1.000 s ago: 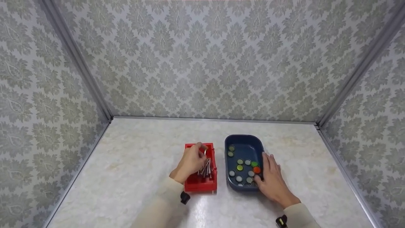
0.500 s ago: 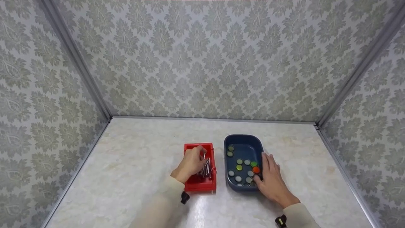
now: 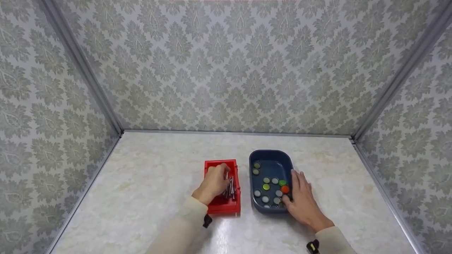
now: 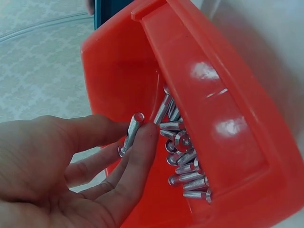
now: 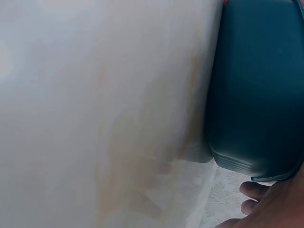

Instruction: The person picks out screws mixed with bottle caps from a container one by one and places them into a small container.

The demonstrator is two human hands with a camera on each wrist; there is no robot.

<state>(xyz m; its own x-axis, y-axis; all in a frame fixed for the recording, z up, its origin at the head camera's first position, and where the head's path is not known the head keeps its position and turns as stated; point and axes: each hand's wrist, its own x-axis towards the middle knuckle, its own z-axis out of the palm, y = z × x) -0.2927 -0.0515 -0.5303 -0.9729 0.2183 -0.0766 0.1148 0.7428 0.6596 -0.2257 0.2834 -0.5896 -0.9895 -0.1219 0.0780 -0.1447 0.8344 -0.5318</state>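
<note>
In the left wrist view my left hand [image 4: 90, 166] pinches a silver metal bolt [image 4: 133, 130] between thumb and fingertips, over the inside of a red plastic bin [image 4: 223, 123]. Several similar bolts [image 4: 185, 166] lie heaped along the bin's wall. From the head view, the left hand covers part of the red bin. A dark blue oblong tray [image 3: 271, 153] stands to its right, with several small round discs, among them an orange disc [image 3: 285, 189] and a green disc [image 3: 282, 182]. My right hand [image 3: 303, 203] rests against the tray's right rim, its fingers fairly straight and the thumb at the edge.
Both containers stand on a pale marbled table [image 3: 159, 169]. Patterned wall panels [image 3: 226, 70] enclose it at the back and both sides, with grey metal strips [image 3: 81, 63] at the corners. A narrow strip of table separates the bin from the tray.
My left hand has dipped slightly toward the bolts in the red bin. My right hand stays at the blue tray's rim. The whole head view has shifted a little to the left.
</note>
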